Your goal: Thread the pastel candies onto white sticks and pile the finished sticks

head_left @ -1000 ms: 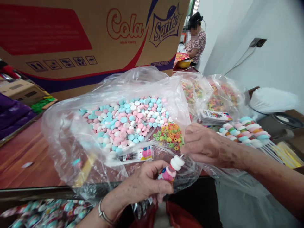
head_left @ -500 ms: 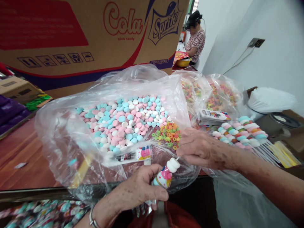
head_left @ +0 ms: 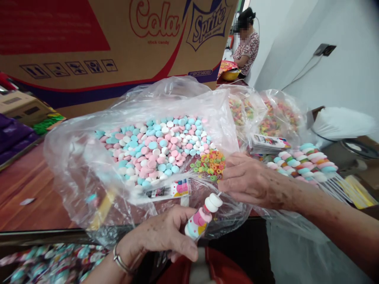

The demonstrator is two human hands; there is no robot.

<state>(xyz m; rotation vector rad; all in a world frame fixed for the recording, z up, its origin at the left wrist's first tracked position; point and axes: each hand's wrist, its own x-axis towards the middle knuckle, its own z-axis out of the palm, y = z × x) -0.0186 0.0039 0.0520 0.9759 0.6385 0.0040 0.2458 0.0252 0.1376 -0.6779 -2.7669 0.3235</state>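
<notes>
Lower on the candy stick [head_left: 206, 213] than a second ago, my left hand [head_left: 167, 232] leaves more of its printed sleeve [head_left: 198, 223] showing. Thumb and fingers clasp it, tilted toward one o'clock, probably so the white discs [head_left: 213, 202] stay clear. My right hand [head_left: 247, 179] is by that end, fingertips bunched; I cannot tell whether they pinch anything. Ring candies [head_left: 215, 162] lie at eleven o'clock from them, disc candies [head_left: 156, 146] farther on, within an opened clear bag [head_left: 177, 103] on the worktop [head_left: 41, 173], its raised sides seemingly containing them. Striped sticks [head_left: 308, 161] lie around three o'clock; a carton [head_left: 89, 51] stands at eleven.
</notes>
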